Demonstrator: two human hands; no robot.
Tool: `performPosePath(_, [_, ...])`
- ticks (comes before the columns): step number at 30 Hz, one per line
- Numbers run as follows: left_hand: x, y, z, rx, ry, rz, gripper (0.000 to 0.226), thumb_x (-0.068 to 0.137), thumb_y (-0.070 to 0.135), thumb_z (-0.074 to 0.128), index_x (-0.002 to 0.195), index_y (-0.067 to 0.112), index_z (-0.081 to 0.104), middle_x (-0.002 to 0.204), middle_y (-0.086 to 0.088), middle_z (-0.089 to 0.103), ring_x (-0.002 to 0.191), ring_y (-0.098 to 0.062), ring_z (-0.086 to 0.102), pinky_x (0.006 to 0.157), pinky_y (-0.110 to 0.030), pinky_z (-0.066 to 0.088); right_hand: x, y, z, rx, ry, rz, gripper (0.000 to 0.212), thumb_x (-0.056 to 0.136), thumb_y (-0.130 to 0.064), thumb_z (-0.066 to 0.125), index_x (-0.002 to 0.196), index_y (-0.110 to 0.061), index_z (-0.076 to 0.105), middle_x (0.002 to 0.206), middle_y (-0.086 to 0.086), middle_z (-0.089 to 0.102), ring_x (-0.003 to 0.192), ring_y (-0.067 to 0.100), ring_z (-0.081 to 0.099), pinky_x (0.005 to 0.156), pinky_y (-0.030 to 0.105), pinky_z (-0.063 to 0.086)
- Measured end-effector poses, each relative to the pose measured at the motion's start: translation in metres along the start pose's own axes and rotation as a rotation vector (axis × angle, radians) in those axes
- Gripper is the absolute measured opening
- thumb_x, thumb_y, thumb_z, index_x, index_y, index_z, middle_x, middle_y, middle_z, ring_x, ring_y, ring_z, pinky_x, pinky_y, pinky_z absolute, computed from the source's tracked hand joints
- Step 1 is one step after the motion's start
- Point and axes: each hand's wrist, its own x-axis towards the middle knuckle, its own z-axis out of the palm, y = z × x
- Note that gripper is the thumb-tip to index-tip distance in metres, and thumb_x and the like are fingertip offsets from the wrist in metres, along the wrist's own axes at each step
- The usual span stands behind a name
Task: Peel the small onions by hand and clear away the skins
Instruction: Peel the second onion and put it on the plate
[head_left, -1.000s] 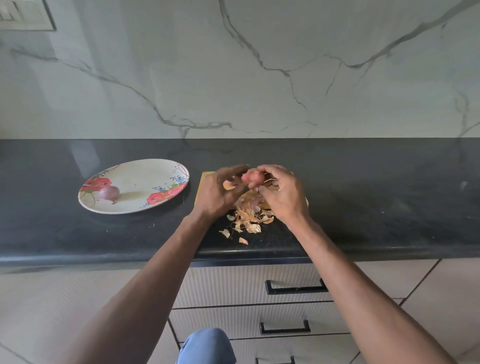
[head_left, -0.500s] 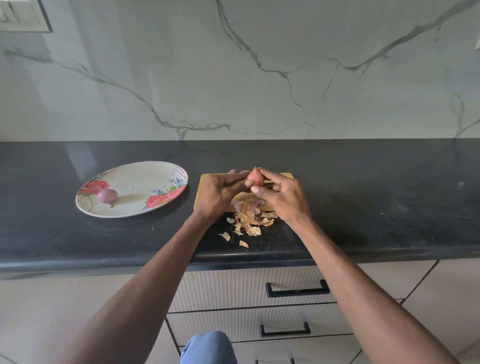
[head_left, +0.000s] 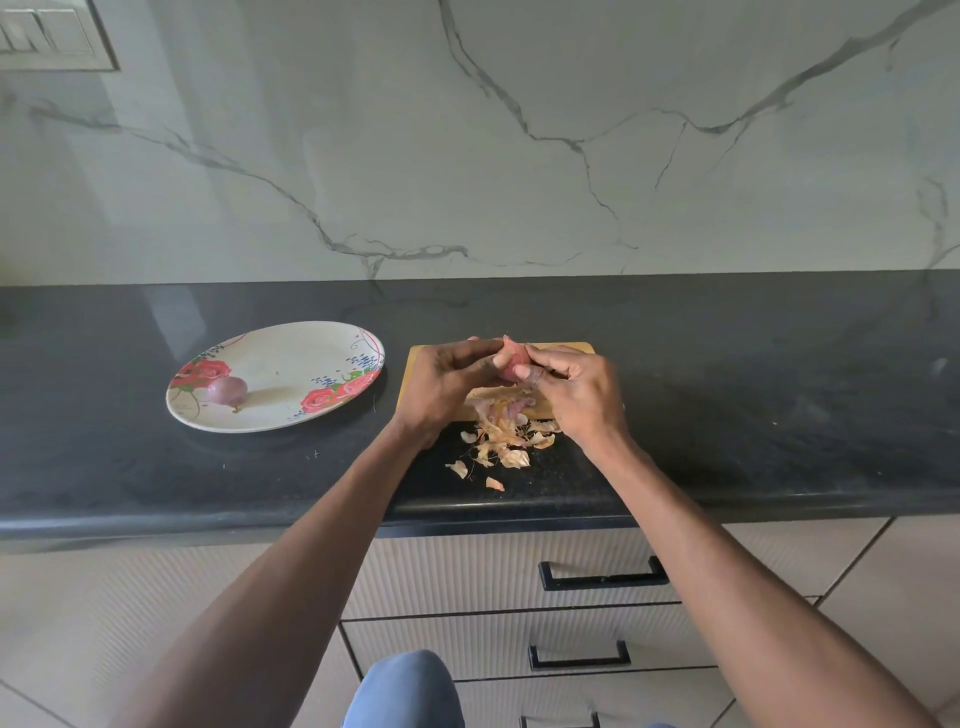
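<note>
We hold a small pinkish-red onion (head_left: 514, 360) between both hands, above the far half of the pale wooden chopping board (head_left: 563, 347) that lies on the black stone desk (head_left: 753, 395). Our left hand (head_left: 441, 387) cups the onion from its left side, fingers curled round the bulb; our right hand (head_left: 582, 395) meets it from the right, its grip narrow, thumb and fingertips pinching at the skin on the near lower face. The onion's long axis tilts, pointed tip up and away from us, so the skin we judge must come off next lies directly under the right thumb. Both hands touch the onion; neither is nearer.

Just nearside of the board, a loose heap of papery tan and pink skins (head_left: 501, 441) spills from the board's near edge onto the desk, not yet cleared. Left of the board, apart from it, sits an oval white plate with red roses (head_left: 291, 358); in it lies one purple onion (head_left: 227, 391), seemingly peeled, toward the plate's left end.
</note>
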Motion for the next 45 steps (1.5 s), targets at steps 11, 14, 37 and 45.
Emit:
performPosePath(11, [0.003,0.002,-0.002,-0.233,-0.006,-0.159,0.036,0.086,0.006,0.071,0.120,-0.006,0.068,0.114,-0.027,0.070,0.098,-0.037,0.069,0.089,-0.043,0.060,0.004,0.001,0.005,0.066,0.069,0.074,0.024,0.085,-0.003,0.077,0.108,-0.008,0.077,0.097,-0.006,0.076,0.089,0.006,0.073,0.080,0.024,0.058])
performPosePath(14, [0.006,0.004,-0.002,-0.199,-0.010,-0.170,0.043,0.078,0.004,0.076,0.119,-0.006,0.067,0.116,-0.027,0.069,0.102,-0.039,0.069,0.093,-0.046,0.058,0.012,-0.003,0.006,0.087,0.054,0.139,0.023,0.085,-0.006,0.078,0.107,-0.014,0.077,0.101,0.000,0.077,0.093,0.017,0.072,0.081,0.034,0.060])
performPosePath(37, [0.007,-0.011,-0.016,0.218,-0.003,0.000,0.049,0.077,0.004,0.086,0.122,0.002,0.069,0.103,-0.012,0.076,0.089,-0.023,0.073,0.078,-0.030,0.060,0.016,-0.002,0.020,-0.215,-0.065,-0.029,0.022,0.097,-0.002,0.062,0.087,-0.021,0.060,0.095,-0.016,0.062,0.086,0.011,0.073,0.070,0.020,0.054])
performPosePath(45, [0.007,-0.006,-0.012,0.087,-0.050,-0.055,0.034,0.079,0.001,0.081,0.111,0.005,0.067,0.104,-0.014,0.075,0.092,-0.022,0.071,0.085,-0.037,0.060,0.014,0.013,0.030,-0.465,-0.044,-0.184,0.007,0.099,0.003,0.049,0.096,-0.004,0.050,0.095,0.006,0.055,0.086,0.024,0.060,0.065,0.019,0.037])
